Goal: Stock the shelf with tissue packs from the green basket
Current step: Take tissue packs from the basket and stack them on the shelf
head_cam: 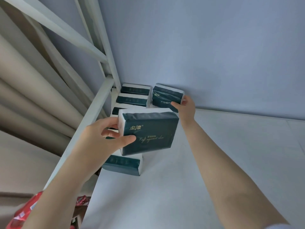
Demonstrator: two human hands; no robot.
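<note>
Red packets show nearest, under our left arm; our left hand curls its fingers round a dark green tissue pack above the white shelf. Farther in, our right hand pinches a second pack by the back wall, beside a row of shelved packs.

The nearer tissue pack is showing a dark teal-green wrapper with gold lettering and white ends. The farther tissue pack is showing the same green and gold. The row of packs is showing dark green bands between white edges. The shelf and its frame are looking plain white, the wall pale blue-grey, the curtain beige, the printed packets red.
</note>
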